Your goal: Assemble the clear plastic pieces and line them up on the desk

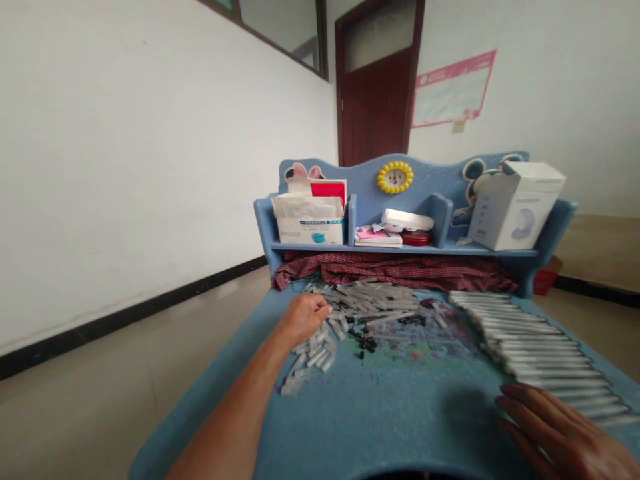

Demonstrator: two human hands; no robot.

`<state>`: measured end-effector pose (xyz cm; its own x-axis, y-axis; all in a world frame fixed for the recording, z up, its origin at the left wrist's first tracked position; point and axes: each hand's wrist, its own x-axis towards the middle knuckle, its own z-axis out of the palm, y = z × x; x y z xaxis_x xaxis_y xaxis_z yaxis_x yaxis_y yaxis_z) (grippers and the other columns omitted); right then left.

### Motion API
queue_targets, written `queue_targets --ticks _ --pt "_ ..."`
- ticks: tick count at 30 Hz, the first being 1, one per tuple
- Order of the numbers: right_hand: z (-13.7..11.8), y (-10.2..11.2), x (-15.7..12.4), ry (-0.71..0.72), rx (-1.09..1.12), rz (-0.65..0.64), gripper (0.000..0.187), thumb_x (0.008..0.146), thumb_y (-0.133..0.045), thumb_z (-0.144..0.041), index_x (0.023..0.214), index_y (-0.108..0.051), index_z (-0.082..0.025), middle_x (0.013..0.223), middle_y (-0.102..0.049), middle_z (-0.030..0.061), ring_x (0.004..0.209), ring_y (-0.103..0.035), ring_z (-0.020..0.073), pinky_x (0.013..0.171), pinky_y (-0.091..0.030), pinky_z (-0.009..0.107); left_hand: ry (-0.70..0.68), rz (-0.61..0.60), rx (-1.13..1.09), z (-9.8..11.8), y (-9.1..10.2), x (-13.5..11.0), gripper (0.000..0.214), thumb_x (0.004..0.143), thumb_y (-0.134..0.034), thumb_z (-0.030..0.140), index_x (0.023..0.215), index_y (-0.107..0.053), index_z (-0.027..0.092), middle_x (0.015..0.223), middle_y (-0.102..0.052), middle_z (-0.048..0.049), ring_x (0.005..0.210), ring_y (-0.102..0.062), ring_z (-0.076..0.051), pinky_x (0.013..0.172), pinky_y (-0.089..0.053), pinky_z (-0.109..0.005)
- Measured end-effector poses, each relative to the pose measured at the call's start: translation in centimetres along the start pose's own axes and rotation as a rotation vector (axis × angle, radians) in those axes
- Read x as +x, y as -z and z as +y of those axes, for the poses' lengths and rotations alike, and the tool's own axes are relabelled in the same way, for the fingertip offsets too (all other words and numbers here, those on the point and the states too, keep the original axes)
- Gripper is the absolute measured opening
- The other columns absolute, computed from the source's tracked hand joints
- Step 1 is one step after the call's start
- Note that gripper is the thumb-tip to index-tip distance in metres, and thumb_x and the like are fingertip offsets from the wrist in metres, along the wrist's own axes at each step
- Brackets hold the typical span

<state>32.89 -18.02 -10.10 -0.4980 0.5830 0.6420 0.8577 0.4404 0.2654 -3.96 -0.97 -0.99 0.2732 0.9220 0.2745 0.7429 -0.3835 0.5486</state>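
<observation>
My left hand reaches forward over the blue desk and rests on a heap of short grey tube pieces. Its fingers are curled down into the heap; what they hold, if anything, is hidden. Small black bits lie scattered just right of the heap. My right hand lies flat near the desk's front right, fingers stretched out and apart, holding nothing. It sits beside the near end of a long row of assembled white-grey tubes laid side by side.
At the desk's back stands a blue shelf with a tissue box, notebooks, a white carton and a yellow clock. A red checked cloth lies under it. A dark door is behind; the floor drops away left.
</observation>
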Motion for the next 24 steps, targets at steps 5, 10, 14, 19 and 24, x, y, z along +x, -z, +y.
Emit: queue_targets --ticks 5,10,14,19,24 --pt "-3.7 1.2 7.3 -0.067 0.094 -0.156 0.019 0.085 -0.042 -0.029 0.092 -0.058 -0.023 0.089 -0.062 0.0059 0.076 -0.059 0.0172 0.063 -0.047 0.027 -0.068 0.036 0.035 0.0 0.0 0.0 0.027 0.072 -0.049 0.038 0.061 -0.059 0.016 0.051 -0.055 0.0003 0.051 -0.048 -0.012 0.048 -0.031 -0.021" --pt "-5.9 0.1 15.3 -0.083 0.195 -0.278 0.017 0.085 -0.042 -0.024 0.077 -0.056 -0.021 0.080 -0.058 0.0043 0.075 -0.054 0.0173 0.065 -0.042 0.028 -0.057 0.128 0.133 -0.6 0.5 0.0 0.027 0.075 -0.046 0.035 0.061 -0.058 0.016 0.052 -0.054 -0.0002 0.053 -0.048 -0.012 0.050 -0.029 -0.022" --pt "-6.8 -3.0 21.5 -0.082 0.144 -0.301 0.018 0.084 -0.042 -0.024 0.076 -0.058 -0.019 0.084 -0.059 0.0063 0.083 -0.053 0.0179 0.072 -0.040 0.027 -0.018 0.203 0.237 -1.2 0.8 -0.1 0.027 0.078 -0.044 0.033 0.062 -0.058 0.017 0.058 -0.058 -0.0025 0.057 -0.052 -0.013 0.053 -0.030 -0.023" --pt "-8.1 -7.5 25.8 -0.205 0.052 -0.388 0.026 0.082 -0.043 -0.031 0.084 -0.063 -0.015 0.097 -0.058 0.0112 0.094 -0.051 0.0221 0.079 -0.037 0.030 0.012 0.225 0.394 -1.3 1.1 -0.4 0.027 0.080 -0.042 0.034 0.067 -0.059 0.019 0.064 -0.061 -0.0036 0.062 -0.055 -0.014 0.055 -0.031 -0.024" --pt "-8.4 -9.7 26.6 -0.263 0.025 -0.461 0.027 0.081 -0.042 -0.026 0.083 -0.066 -0.013 0.097 -0.060 0.0135 0.092 -0.052 0.0235 0.078 -0.037 0.032 0.048 0.184 0.464 -0.9 1.6 -0.6 0.028 0.082 -0.040 0.035 0.074 -0.061 0.019 0.069 -0.064 -0.0053 0.068 -0.058 -0.017 0.060 -0.035 -0.025"
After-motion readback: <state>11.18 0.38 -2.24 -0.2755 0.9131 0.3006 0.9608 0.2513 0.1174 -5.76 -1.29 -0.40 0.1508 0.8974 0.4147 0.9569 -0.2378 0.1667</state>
